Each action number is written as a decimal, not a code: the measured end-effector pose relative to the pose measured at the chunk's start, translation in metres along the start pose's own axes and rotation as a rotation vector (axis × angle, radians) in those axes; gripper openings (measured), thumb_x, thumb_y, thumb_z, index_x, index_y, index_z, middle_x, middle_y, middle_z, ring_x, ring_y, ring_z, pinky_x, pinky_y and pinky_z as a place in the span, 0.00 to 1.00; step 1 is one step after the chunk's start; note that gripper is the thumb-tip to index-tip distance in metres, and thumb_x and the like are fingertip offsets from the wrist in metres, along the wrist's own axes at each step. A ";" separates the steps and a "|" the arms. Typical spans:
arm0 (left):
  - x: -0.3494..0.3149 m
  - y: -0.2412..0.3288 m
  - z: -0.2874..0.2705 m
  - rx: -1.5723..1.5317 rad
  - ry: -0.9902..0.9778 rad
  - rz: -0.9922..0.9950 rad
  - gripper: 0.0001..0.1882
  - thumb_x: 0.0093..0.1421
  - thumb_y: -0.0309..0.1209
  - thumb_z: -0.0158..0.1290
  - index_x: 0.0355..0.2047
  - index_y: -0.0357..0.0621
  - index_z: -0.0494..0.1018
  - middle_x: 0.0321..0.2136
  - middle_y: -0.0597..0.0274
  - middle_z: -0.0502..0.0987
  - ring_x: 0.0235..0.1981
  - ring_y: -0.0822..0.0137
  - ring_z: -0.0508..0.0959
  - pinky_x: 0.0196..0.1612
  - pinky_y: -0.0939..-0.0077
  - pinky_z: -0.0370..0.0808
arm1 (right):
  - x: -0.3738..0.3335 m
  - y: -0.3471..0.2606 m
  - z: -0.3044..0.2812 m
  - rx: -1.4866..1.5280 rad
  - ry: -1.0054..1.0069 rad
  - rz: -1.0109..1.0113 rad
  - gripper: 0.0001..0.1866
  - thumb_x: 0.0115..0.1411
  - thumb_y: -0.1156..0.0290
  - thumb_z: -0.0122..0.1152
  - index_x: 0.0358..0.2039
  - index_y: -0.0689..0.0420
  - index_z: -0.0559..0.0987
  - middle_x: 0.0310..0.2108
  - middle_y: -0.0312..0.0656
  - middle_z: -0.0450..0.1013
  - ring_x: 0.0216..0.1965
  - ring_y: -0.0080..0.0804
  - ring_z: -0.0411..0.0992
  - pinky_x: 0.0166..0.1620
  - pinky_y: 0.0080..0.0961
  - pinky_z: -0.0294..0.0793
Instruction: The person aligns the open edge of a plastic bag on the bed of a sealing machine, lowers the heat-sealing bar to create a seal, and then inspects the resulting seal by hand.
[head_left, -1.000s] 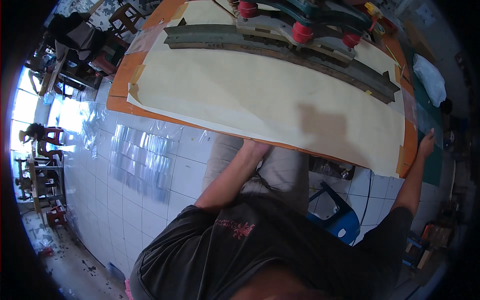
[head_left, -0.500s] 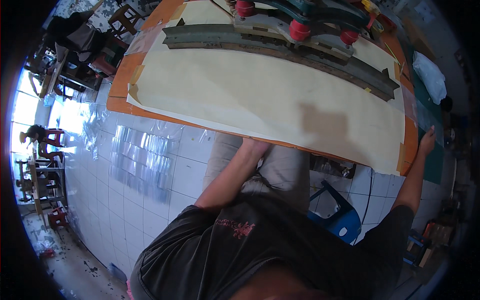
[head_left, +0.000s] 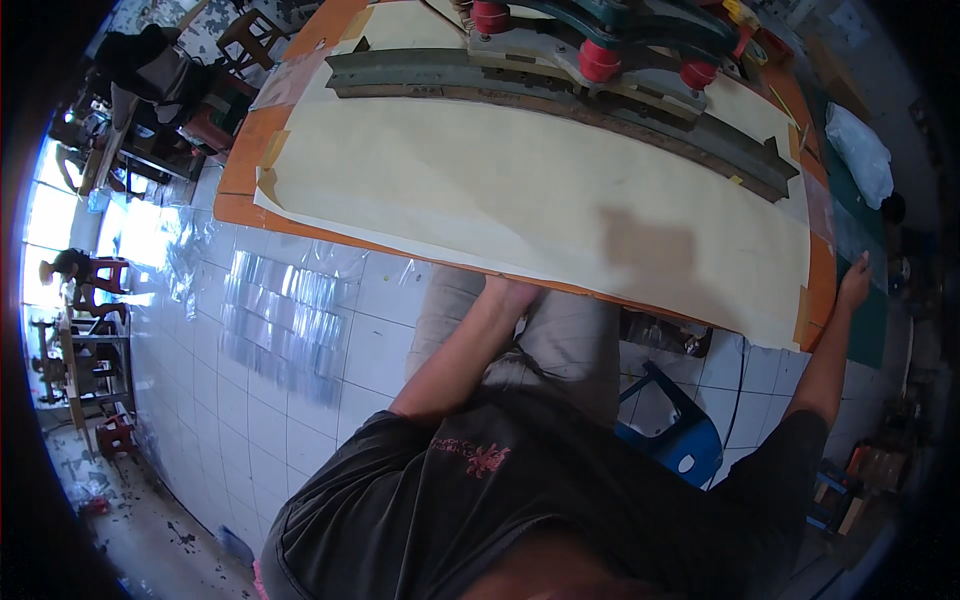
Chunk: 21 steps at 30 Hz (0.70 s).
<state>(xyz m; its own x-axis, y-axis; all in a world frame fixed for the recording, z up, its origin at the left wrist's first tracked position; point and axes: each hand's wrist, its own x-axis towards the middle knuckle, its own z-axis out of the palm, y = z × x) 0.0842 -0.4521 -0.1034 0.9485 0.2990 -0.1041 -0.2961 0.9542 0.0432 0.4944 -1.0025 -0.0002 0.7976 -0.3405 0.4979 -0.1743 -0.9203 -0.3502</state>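
A large cream paper sheet covers the orange tabletop in front of me. My left hand is at the table's near edge, above my lap. Its fingers are hidden beneath that edge. Out to the right, my right hand rests beside the table's right edge, over a green mat. Its fingers look stretched forward, with nothing visible in them. Across the paper's far part lies a long, dark metal rail. A green machine frame with red round knobs stands on it.
A white plastic bag lies beyond my right hand. Below the table at right is a blue plastic stool. Clear plastic sheets spread over the tiled floor at left. Another person is at the far left, near a wooden stool.
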 end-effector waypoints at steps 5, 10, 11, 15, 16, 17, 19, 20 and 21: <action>-0.001 -0.001 0.002 0.014 -0.050 -0.019 0.28 0.68 0.50 0.30 0.60 0.44 0.56 0.58 0.55 0.63 0.57 0.55 0.66 0.58 0.56 0.66 | 0.001 0.004 0.000 0.000 0.008 -0.016 0.42 0.61 0.34 0.31 0.51 0.63 0.69 0.48 0.61 0.70 0.51 0.62 0.66 0.53 0.47 0.63; -0.001 0.000 -0.005 0.027 -0.080 0.004 0.28 0.68 0.49 0.31 0.60 0.45 0.56 0.58 0.55 0.63 0.56 0.55 0.66 0.58 0.55 0.67 | 0.000 0.001 0.003 -0.011 0.017 -0.007 0.41 0.61 0.34 0.31 0.49 0.63 0.70 0.48 0.61 0.70 0.50 0.62 0.66 0.52 0.48 0.64; -0.001 0.001 -0.009 -0.014 -0.096 -0.003 0.27 0.68 0.49 0.31 0.60 0.45 0.56 0.58 0.55 0.63 0.56 0.55 0.66 0.58 0.54 0.66 | 0.000 -0.001 0.004 -0.016 0.018 -0.003 0.41 0.61 0.34 0.31 0.49 0.63 0.70 0.48 0.61 0.70 0.50 0.62 0.67 0.52 0.48 0.64; 0.001 -0.001 -0.001 0.029 0.026 0.010 0.27 0.68 0.48 0.31 0.60 0.44 0.56 0.59 0.55 0.62 0.57 0.55 0.66 0.58 0.55 0.66 | 0.002 0.004 0.002 -0.036 0.032 -0.004 0.41 0.61 0.34 0.31 0.47 0.64 0.71 0.46 0.62 0.71 0.49 0.63 0.67 0.52 0.48 0.64; 0.000 -0.001 -0.001 0.014 0.022 0.011 0.27 0.68 0.48 0.31 0.60 0.44 0.56 0.58 0.55 0.63 0.57 0.55 0.66 0.58 0.55 0.66 | 0.001 0.003 0.003 -0.036 0.031 -0.004 0.41 0.61 0.34 0.31 0.47 0.64 0.71 0.46 0.62 0.71 0.49 0.63 0.67 0.52 0.48 0.64; 0.000 -0.001 0.000 0.000 0.018 0.012 0.27 0.68 0.48 0.32 0.60 0.44 0.56 0.58 0.55 0.63 0.57 0.54 0.65 0.59 0.55 0.65 | 0.001 0.003 0.003 -0.036 0.024 -0.007 0.41 0.61 0.34 0.31 0.47 0.64 0.70 0.46 0.63 0.71 0.49 0.63 0.67 0.52 0.48 0.64; 0.000 -0.002 -0.006 0.058 0.020 0.026 0.28 0.67 0.49 0.32 0.60 0.44 0.56 0.58 0.54 0.63 0.57 0.54 0.65 0.59 0.54 0.65 | 0.003 0.005 0.002 -0.038 0.021 -0.011 0.41 0.62 0.35 0.30 0.48 0.64 0.70 0.45 0.63 0.71 0.49 0.63 0.67 0.52 0.49 0.64; 0.001 -0.002 -0.009 0.117 0.023 0.039 0.28 0.67 0.50 0.32 0.60 0.45 0.57 0.58 0.54 0.63 0.57 0.54 0.65 0.59 0.54 0.65 | 0.004 0.006 0.002 -0.049 0.026 -0.017 0.41 0.62 0.35 0.30 0.47 0.64 0.70 0.45 0.63 0.71 0.49 0.63 0.67 0.52 0.49 0.64; 0.001 -0.002 -0.010 0.118 0.023 0.041 0.28 0.67 0.50 0.32 0.60 0.45 0.57 0.58 0.54 0.63 0.57 0.54 0.65 0.59 0.54 0.65 | 0.003 0.005 0.003 -0.057 0.029 -0.023 0.41 0.62 0.35 0.30 0.47 0.64 0.71 0.45 0.63 0.71 0.49 0.62 0.67 0.52 0.49 0.64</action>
<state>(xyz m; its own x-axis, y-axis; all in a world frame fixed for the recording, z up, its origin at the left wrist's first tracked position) 0.0841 -0.4534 -0.1135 0.9327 0.3391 -0.1227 -0.3179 0.9338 0.1645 0.4979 -1.0073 -0.0024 0.7851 -0.3236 0.5282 -0.1894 -0.9373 -0.2927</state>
